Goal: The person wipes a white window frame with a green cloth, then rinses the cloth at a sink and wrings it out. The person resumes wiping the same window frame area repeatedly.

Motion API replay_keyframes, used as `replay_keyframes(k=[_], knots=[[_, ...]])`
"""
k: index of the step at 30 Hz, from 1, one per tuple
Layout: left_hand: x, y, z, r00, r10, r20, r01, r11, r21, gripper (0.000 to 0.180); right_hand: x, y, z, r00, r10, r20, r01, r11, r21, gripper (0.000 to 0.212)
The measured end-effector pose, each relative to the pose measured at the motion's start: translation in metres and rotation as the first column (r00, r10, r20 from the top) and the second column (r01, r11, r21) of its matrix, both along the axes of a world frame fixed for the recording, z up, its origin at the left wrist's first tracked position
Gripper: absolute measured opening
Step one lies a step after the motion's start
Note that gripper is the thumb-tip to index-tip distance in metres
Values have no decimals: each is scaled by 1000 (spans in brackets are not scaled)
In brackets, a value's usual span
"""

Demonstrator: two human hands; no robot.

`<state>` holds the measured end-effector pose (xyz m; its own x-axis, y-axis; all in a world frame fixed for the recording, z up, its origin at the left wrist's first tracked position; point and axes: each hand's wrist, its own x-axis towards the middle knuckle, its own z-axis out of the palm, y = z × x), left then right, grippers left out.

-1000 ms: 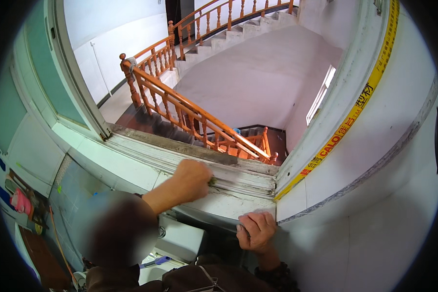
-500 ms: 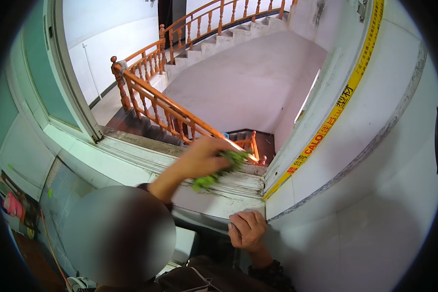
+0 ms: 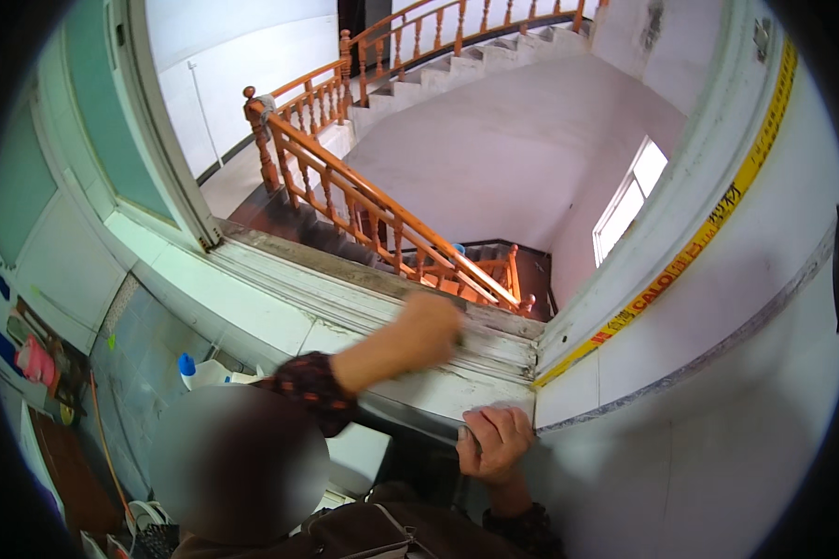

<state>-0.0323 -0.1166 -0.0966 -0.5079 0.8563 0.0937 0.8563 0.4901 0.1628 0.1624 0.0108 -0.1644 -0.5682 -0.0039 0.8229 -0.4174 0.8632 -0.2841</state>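
My left hand (image 3: 424,331) is a closed fist, smeared by motion, over the worn white window track (image 3: 345,307). A small dark bit shows by its fingers, but what they hold is hidden. The left forearm, in a dark patterned sleeve (image 3: 312,391), reaches in from the lower left. Lower right, my right hand (image 3: 499,443) has its fingers curled over the front edge of the white tiled window sill (image 3: 429,396), near the corner with the wall.
Beyond the opening runs a staircase with an orange wooden railing (image 3: 345,191). A sliding green-glass window (image 3: 126,121) stands left; a yellow-taped frame (image 3: 680,261) rises right. A white bottle with a blue cap (image 3: 196,371) stands below the sill. A blurred disc covers the lower left.
The green leafy-looking clump that showed in my left hand no longer shows. That hand is now a blurred fist. The whole view has shifted; my right hand stays at the sill edge.
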Motion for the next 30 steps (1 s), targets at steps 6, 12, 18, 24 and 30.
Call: replay_keyframes(k=[6,12,18,24,30], knots=[[30,99,-14,977,-212,32,197,946,256,21,2,3,-4,999,-40,27,38,997,72,17],[-11,-77,54,975,-81,208,-51,825,563,26,1,1,2,1000,5,13,-6,997,81,16],[-63,-222,38,827,536,-167,-543,839,2,21,1,-2,3,1000,-15,20,14,997,81,15],[-66,-185,13,919,367,-143,-382,919,-95,20,0,-1,0,1000,-14,15,13,998,68,16],[-5,-58,3,999,46,11,-47,999,21,19,-2,-3,-4,999,-32,0,32,997,69,16]])
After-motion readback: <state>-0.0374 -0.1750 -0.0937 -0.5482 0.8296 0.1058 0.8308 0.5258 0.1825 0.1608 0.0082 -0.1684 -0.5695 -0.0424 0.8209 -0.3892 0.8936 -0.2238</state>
